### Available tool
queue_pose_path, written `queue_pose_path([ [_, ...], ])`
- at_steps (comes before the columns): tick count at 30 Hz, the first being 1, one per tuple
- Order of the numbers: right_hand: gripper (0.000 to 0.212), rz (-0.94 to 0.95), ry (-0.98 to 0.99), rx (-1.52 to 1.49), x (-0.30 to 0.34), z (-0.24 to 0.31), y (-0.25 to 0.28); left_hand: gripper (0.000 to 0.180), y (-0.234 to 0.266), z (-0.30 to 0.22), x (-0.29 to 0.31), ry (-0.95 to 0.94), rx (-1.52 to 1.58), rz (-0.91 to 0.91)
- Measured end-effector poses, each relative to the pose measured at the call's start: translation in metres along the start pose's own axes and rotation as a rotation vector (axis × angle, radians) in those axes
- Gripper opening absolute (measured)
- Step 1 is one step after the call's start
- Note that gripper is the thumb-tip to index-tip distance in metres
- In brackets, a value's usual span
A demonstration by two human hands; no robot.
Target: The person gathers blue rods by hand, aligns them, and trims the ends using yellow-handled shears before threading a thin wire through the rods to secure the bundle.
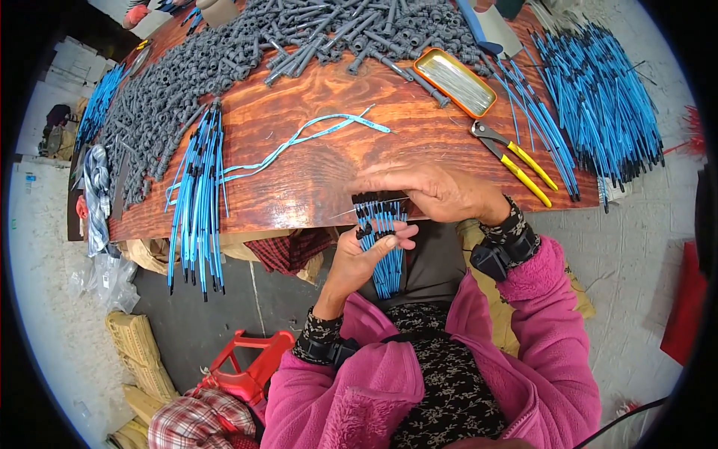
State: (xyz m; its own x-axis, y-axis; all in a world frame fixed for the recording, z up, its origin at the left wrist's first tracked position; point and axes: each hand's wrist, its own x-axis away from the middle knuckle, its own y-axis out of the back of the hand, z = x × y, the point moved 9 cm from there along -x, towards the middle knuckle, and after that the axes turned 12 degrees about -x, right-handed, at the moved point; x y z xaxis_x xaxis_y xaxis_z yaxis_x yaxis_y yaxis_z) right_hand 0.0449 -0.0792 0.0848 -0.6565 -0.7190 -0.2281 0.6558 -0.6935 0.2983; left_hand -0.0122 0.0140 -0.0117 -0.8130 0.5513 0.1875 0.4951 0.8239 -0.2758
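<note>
A bundle of thin blue rods with black ends (pixel 387 271) stands upright at the table's near edge. My left hand (pixel 366 251) is closed round it, the thumb in front. Across the bundle's top lies a thin pale wire (pixel 346 213); whether a finger pins it I cannot tell. Just above the black ends my right hand (pixel 430 188) lies flat, its fingers stretched to the left and smeared at the tips. Nothing shows in it. Whether its palm touches the bundle is hidden.
Grey bolt-like plastic parts (pixel 202 71) are heaped along the table's far side. Yellow-handled pliers (pixel 516 165) and an orange-rimmed tin of thin wires (pixel 456 82) lie to the right. Blue rods (pixel 606 105) are piled far right; another bunch (pixel 198 202) overhangs the left edge, beside a blue cord (pixel 299 138).
</note>
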Motion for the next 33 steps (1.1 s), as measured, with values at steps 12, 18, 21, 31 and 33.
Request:
queue_pose_path([
  [12, 0.052, -0.002, -0.288, -0.178, 0.01, -0.007, 0.002, 0.027, 0.003, -0.002, 0.007, 0.03, 0.018, -0.061],
  [18, 0.033, -0.452, -0.116, 0.406, 0.013, 0.016, 0.116, 0.029, 0.003, 0.002, 0.006, -0.014, -0.008, -0.059],
  [21, 0.018, -0.636, -0.42, 0.87, 0.033, -0.025, 0.183, 0.03, 0.003, -0.002, 0.004, -0.009, -0.009, -0.077],
  [31, 0.017, -0.637, -0.398, 1.03, 0.044, -0.057, 0.202, 0.029, 0.002, -0.004, 0.004, 0.009, -0.04, -0.05],
  [33, 0.017, -0.642, -0.395, 1.019, 0.044, -0.057, 0.202, 0.029, 0.002, -0.003, 0.004, 0.015, -0.041, -0.045],
])
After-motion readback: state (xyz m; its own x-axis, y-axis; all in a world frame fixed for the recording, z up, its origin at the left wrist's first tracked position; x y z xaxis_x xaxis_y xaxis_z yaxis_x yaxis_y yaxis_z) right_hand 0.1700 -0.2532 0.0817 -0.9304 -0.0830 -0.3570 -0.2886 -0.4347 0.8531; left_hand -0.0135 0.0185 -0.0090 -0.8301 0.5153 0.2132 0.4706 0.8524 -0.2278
